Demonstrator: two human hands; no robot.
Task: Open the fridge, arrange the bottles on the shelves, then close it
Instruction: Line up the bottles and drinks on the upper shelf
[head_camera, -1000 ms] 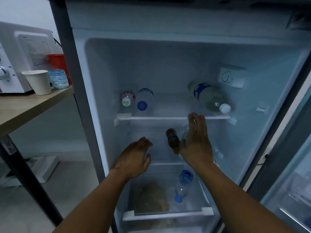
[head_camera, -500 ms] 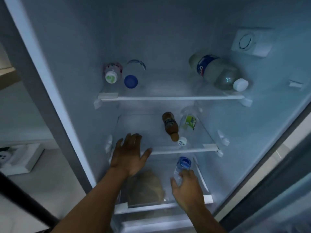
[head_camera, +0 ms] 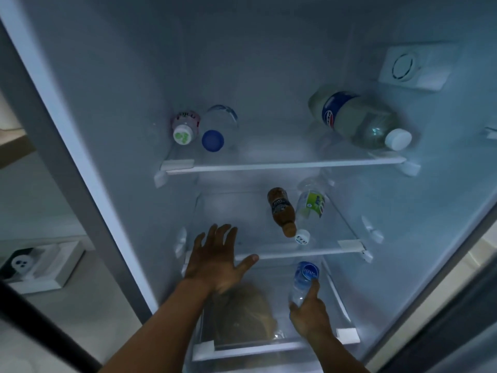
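Clear plastic water bottle [head_camera: 302,282] below middle shelf [head_camera: 295,254] | right hand [head_camera: 309,316] gripping its lower body; left hand [head_camera: 215,262] spreading, holding nothing | likely light, slippery, crushable.

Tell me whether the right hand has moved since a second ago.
Yes. The right hand dropped from the top shelf's front edge to the bottom compartment, where it now grips the blue-labelled water bottle.

A single head-worn camera looks forward and down into the open fridge [head_camera: 269,63], close in. Its shelves [head_camera: 282,166] fill the wide view (edges bend outward).
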